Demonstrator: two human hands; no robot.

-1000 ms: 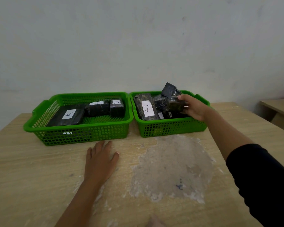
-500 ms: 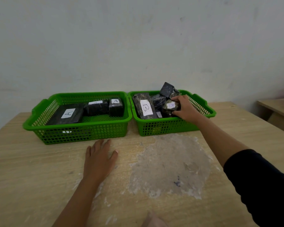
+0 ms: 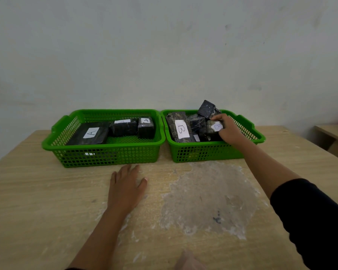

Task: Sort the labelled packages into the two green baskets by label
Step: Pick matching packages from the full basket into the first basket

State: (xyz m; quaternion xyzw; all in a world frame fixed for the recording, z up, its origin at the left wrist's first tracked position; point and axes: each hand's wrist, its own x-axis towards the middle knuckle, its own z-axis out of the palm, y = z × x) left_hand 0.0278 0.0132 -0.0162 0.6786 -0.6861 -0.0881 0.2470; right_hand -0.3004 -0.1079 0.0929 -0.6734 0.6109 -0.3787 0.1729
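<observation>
Since the earlier frames, the right hand point(image 3: 227, 131) has brought the small B-labelled package point(image 3: 213, 130) down from above the pile into the right basket point(image 3: 207, 152), turning it so its white label faces up.

From the head view, that hand's fingers are curled round the package's right side, gripping it; the package lies just left of the palm, low among the other dark parcels. Beside it lies the long B package point(image 3: 179, 130), and a tilted dark package point(image 3: 208, 110) is perched at the back, just behind the fingertips. The likely trouble is this crowded heap: letting go carelessly, or brushing the tilted parcel as the hand withdraws, could tip it over the rim or roll the small package off the pile.

The left hand point(image 3: 125, 188) rests flat on the worktop point(image 3: 37, 201), fingers straight and spread, holding nothing, just in front of the left basket point(image 3: 105, 154), where three A packages point(image 3: 92, 133) lie. No loose packages show on the worktop, so sorting seems nearly finished.
</observation>
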